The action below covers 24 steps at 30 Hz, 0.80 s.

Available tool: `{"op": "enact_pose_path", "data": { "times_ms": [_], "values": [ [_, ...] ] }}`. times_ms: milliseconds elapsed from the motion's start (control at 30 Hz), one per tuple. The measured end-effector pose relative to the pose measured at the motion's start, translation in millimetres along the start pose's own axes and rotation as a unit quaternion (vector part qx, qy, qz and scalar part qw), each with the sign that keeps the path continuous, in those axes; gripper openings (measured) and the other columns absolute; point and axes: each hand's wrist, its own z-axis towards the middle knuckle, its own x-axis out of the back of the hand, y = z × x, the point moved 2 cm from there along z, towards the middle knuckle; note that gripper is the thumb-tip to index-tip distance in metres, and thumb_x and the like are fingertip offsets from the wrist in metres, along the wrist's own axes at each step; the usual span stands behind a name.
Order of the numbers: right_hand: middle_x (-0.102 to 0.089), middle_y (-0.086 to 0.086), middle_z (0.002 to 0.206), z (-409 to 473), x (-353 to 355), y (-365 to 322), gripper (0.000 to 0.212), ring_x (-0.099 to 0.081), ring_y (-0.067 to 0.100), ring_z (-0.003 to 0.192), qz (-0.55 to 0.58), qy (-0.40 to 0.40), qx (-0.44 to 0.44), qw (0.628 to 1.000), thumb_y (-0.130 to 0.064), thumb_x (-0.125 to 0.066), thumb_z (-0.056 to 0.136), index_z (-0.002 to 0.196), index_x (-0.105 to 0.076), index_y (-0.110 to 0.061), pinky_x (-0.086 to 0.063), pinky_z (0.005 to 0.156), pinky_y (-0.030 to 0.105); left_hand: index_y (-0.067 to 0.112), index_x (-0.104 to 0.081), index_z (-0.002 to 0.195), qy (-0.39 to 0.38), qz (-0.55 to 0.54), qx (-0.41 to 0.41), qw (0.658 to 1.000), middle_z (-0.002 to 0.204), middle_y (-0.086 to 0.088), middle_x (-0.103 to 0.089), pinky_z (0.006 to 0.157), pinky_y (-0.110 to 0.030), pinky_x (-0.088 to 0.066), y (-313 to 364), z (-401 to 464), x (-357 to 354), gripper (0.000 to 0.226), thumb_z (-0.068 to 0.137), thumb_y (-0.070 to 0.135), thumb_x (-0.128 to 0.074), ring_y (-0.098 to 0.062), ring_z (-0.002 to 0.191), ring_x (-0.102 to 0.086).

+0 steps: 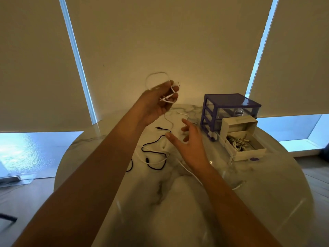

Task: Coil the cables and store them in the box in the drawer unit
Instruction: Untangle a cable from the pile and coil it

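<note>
While the left hand (156,102) holds a partly coiled white cable (156,75) raised above the table (267,202), we see the right hand (187,141) spread wide, holding nothing. A black cable (153,150) lies loose on the table; to the right, the purple drawer unit (229,106) has its white box (245,148) pulled out, cables inside.

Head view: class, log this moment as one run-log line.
left hand: holds white cable partly coiled, raised | right hand: open over table | black cable: loose on marble table | white box: open, holds cables
</note>
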Motion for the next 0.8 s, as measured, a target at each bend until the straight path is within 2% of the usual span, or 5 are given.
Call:
{"op": "enact_pose_path", "data": {
  "times_ms": [167,300,433,600,800],
  "values": [
    [-0.055,-0.002,0.114,-2.8,3.8,-14.2,0.041,-0.055,0.015,0.102,0.145,0.068,0.035,0.987,-0.029,-0.052,0.085,0.126,-0.046,-0.032,-0.048,0.083,0.026,0.017,-0.068,0.101,-0.038,0.151,0.081,0.984,0.09,0.003,-0.071,0.071,-0.022,-0.047,-15.3,-14.1,0.0,0.014,0.093,0.026,-0.06,-0.008,0.066,-0.064],
    [-0.055,0.001,0.118,6.3,23.9,-32.1,0.02,-0.054,0.006,0.102,0.166,0.159,0.031,0.973,-0.033,-0.05,0.097,0.116,-0.053,-0.028,-0.044,0.084,0.02,0.018,-0.068,0.103,-0.053,0.262,0.087,0.96,0.079,0.006,-0.065,0.07,-0.022,-0.047,-18.0,-23.0,4.6,0.016,0.092,0.027,-0.062,-0.008,0.064,-0.067],
    [-0.057,-0.002,0.111,25.8,41.4,-60.2,0.026,-0.052,-0.006,0.09,0.084,0.111,0.023,0.99,-0.037,-0.057,0.093,0.111,-0.065,-0.019,-0.037,0.069,-0.003,0.013,-0.068,0.111,-0.104,0.398,0.093,0.907,0.082,0.004,-0.066,0.071,-0.024,-0.051,-15.5,-33.5,-2.1,0.028,0.09,0.03,-0.065,-0.012,0.069,-0.07],
    [-0.071,0.004,0.098,35.8,55.5,-83.5,0.012,-0.061,0.008,0.085,0.007,0.037,0.029,0.999,-0.022,-0.067,0.087,0.095,-0.072,-0.014,-0.045,0.07,0.012,0.016,-0.063,0.106,-0.141,0.426,0.082,0.89,0.083,0.003,-0.071,0.068,-0.024,-0.052,-9.0,-42.8,-9.5,0.018,0.091,0.025,-0.064,-0.015,0.07,-0.071],
    [-0.069,-0.002,0.097,31.6,62.1,-91.0,0.016,-0.062,0.011,0.091,-0.072,0.0,0.064,0.995,-0.02,-0.064,0.09,0.104,-0.073,-0.016,-0.045,0.074,0.014,0.017,-0.053,0.12,-0.134,0.436,0.045,0.889,0.094,-0.004,-0.072,0.056,-0.017,-0.05,1.3,-51.2,-9.3,0.031,0.091,0.019,-0.064,-0.011,0.07,-0.07]
  ]
}}
